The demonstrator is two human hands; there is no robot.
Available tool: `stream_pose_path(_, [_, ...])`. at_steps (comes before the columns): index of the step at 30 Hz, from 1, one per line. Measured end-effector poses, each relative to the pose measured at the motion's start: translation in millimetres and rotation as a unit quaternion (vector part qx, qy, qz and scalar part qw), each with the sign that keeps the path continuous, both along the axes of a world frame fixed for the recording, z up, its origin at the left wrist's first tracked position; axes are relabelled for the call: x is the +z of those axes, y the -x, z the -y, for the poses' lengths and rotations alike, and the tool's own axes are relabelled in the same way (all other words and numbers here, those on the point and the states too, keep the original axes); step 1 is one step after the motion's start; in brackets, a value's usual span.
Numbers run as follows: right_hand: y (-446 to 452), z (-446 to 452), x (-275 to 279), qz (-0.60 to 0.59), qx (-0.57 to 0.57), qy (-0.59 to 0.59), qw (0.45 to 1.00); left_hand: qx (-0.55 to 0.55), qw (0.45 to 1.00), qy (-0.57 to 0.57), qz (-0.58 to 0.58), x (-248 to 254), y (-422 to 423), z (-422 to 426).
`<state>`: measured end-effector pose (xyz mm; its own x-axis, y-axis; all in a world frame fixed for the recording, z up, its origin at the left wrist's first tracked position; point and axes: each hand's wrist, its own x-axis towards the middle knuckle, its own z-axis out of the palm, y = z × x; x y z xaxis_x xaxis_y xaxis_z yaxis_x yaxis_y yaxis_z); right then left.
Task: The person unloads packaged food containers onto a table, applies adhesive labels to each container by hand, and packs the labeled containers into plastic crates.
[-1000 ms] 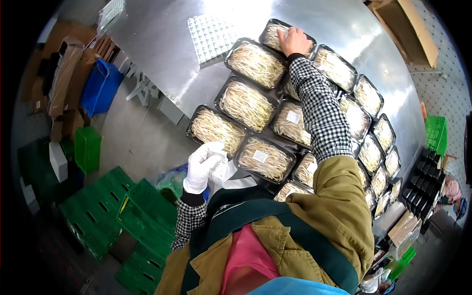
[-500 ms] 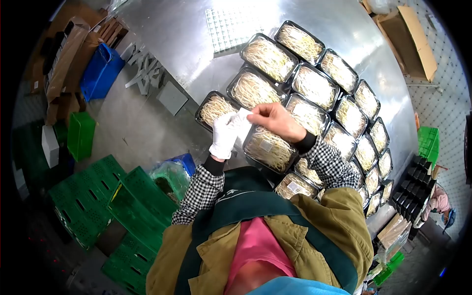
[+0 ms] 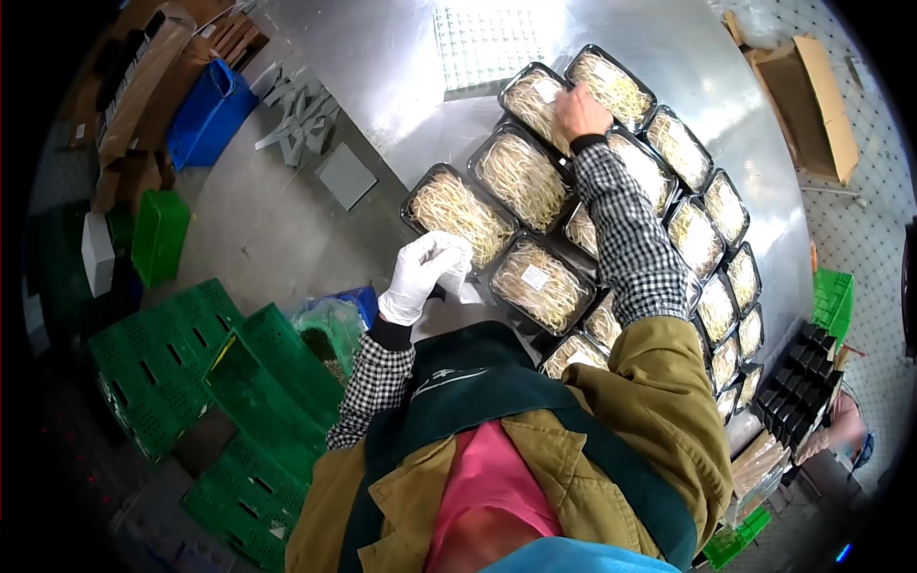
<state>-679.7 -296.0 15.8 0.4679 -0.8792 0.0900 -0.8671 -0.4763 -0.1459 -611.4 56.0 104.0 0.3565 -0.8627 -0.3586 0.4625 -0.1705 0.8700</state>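
My left hand (image 3: 420, 277), in a white glove, is closed on a strip of white labels (image 3: 457, 272) beside the nearest left tray of bean sprouts (image 3: 463, 212). My bare right hand (image 3: 581, 113) reaches to a tray of sprouts (image 3: 532, 100) near the back, which bears a white label (image 3: 547, 90). Its fingers rest at the tray's right edge; their tips are partly hidden. Several black trays of sprouts stand in rows on the metal table. A labelled tray (image 3: 542, 285) lies right of my left hand.
A white gridded panel (image 3: 487, 46) lies at the table's back. Green crates (image 3: 162, 363) stand on the floor at left, with a blue bin (image 3: 212, 115) beyond. An open cardboard box (image 3: 807, 110) and stacked black trays (image 3: 798, 382) are at right, near another person (image 3: 841, 430).
My right hand has moved from the label strip back to the far trays. A tray there now bears a label. My left hand keeps the strip.
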Motion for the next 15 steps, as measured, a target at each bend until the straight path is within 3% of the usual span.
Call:
stream_pose_path(2, [21.7, -28.7, 20.0, 0.041, 0.034, 0.0, 0.999, -0.001, 1.0, -0.006, 0.029, -7.4, 3.7, 4.1])
stream_pose_path(3, [30.6, -50.2, 21.3, 0.107, 0.081, -0.067, 0.989, 0.018, 1.0, -0.021, 0.01, -9.8, 6.2, 8.8])
stream_pose_path(4, [37.7, -72.7, 25.3, 0.138, 0.098, -0.314, 0.934, 0.037, 0.999, -0.039, -0.01, -13.2, 10.6, 13.1])
stream_pose_path(5, [49.2, -113.7, 58.5, 0.18, 0.251, -0.393, 0.866, 0.086, 0.994, -0.007, -0.07, -23.3, 17.8, 16.7])
stream_pose_path(6, [54.0, -152.4, 82.8, 0.186, 0.216, -0.552, 0.784, 0.067, 0.996, -0.051, 0.0, -48.3, 16.2, 13.9])
stream_pose_path(7, [61.9, -172.8, 86.2, 0.179, 0.24, -0.612, 0.732, 0.064, 0.997, -0.045, 0.001, -49.2, 16.9, 16.5])
stream_pose_path(8, [70.3, -194.6, 76.5, 0.251, 0.214, -0.633, 0.701, 0.062, 0.997, -0.038, 0.003, -49.6, 18.4, 17.7])
stream_pose_path(10, [82.0, -185.0, 63.6, 0.31, 0.187, -0.59, 0.722, -0.006, 1.0, 0.021, 0.022, -56.9, 17.5, 11.8])
stream_pose_path(12, [76.3, -162.8, 74.7, 0.248, 0.106, -0.458, 0.847, -0.053, 0.998, 0.022, -0.005, -51.2, 18.1, 3.8])
stream_pose_path(13, [72.5, -149.9, 56.5, 0.259, 0.07, -0.412, 0.871, -0.069, 0.997, -0.006, -0.041, -36.4, 18.1, -0.2])
stream_pose_path(14, [62.6, -141.1, 32.2, 0.255, 0.075, -0.271, 0.925, -0.085, 0.993, -0.033, -0.077, -28.6, 16.6, -3.0])
stream_pose_path(15, [49.4, -137.8, 21.4, 0.26, 0.045, -0.212, 0.941, -0.087, 0.995, 0.013, -0.038, -35.0, 14.1, -8.9])
